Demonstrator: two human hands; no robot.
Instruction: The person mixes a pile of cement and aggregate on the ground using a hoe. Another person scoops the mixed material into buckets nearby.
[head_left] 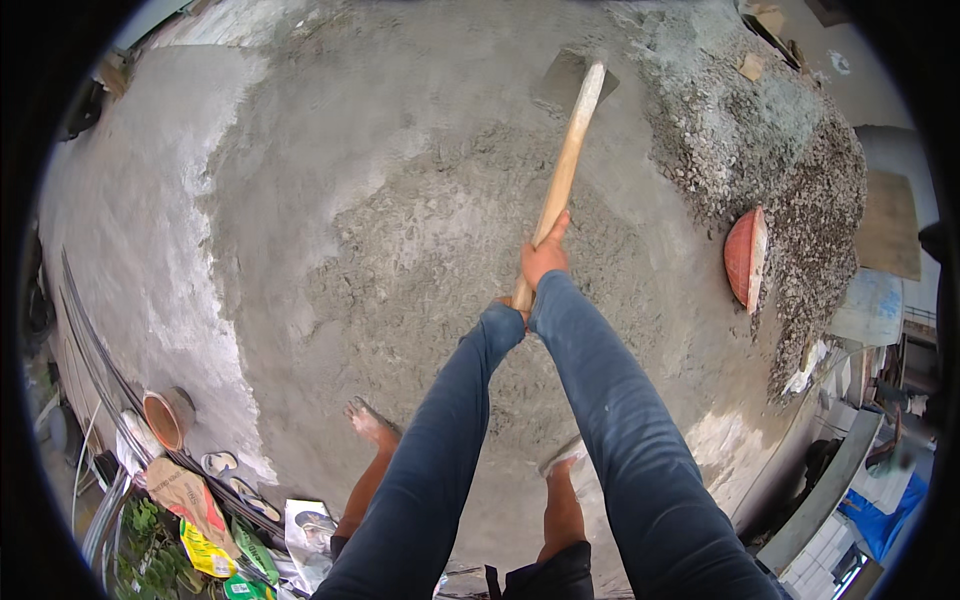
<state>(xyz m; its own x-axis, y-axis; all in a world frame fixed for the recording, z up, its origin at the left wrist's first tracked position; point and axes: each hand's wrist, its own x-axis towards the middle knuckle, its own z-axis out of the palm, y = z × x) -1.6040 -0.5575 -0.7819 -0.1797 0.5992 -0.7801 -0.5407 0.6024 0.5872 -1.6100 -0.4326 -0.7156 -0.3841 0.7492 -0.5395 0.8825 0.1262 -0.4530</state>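
A hoe with a long pale wooden handle (567, 170) reaches away from me across the ground. Its flat metal blade (562, 82) rests on or just above the grey surface at the far end. My right hand (545, 262) is wrapped around the handle's lower part, the thumb lying along the wood. Just below it, my left hand (515, 307) grips near the handle's end, mostly hidden by its dark sleeve. Under the handle spreads a rough, wet-looking patch of grey mortar or concrete mix (420, 240), and my bare feet stand at its near edge.
A gravel heap (800, 170) lies at the right, with a red basin (744, 260) tilted on its edge. At the lower left are a reddish bucket (169, 418), sandals (245, 490), bundled cables (95, 345) and crumpled bags (195, 505). Boards and a blue tarp (890, 515) lie right.
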